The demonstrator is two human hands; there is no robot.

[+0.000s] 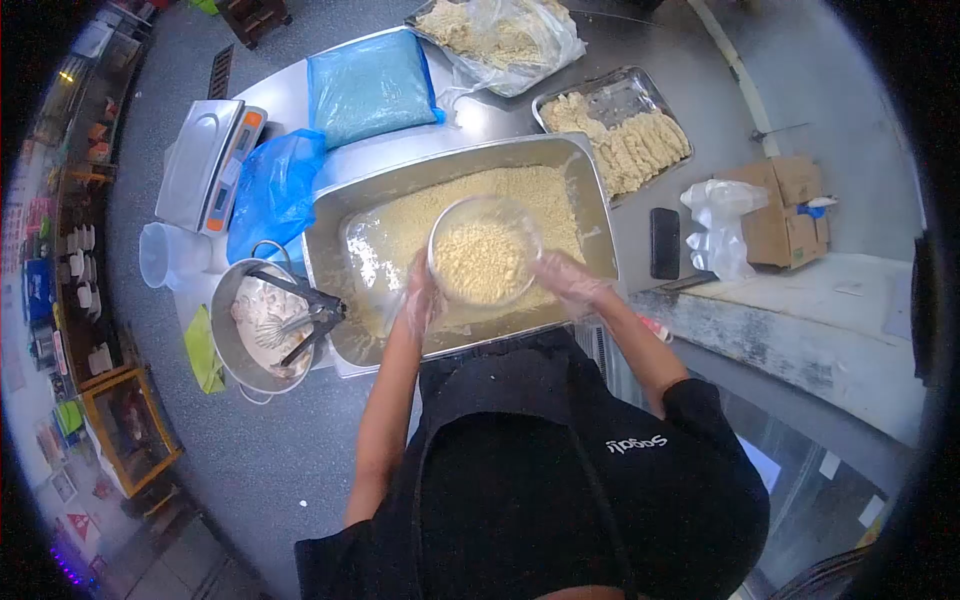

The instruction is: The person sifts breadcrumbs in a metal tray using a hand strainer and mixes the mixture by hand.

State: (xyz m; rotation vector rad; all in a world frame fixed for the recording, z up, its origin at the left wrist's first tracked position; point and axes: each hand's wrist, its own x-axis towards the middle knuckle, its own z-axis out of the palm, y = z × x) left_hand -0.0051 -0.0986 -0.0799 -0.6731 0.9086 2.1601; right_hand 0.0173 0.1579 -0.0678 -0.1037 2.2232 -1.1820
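Both my hands wear clear plastic gloves. My left hand grips the left side of a round sieve-like container holding pale yellow crumbs. On its right side, my right hand is closed at the rim, blurred by motion. The container is held over a large metal tub with a layer of the same pale crumbs in it. To the left of the tub stands a metal pot with a whitish mixture, a whisk and black-handled tongs in it.
Behind the tub lies a blue bag. A scale, a blue plastic sheet and a clear jug are at left. Back right are a tray of coated pieces, a bagged tray, a phone and a cardboard box.
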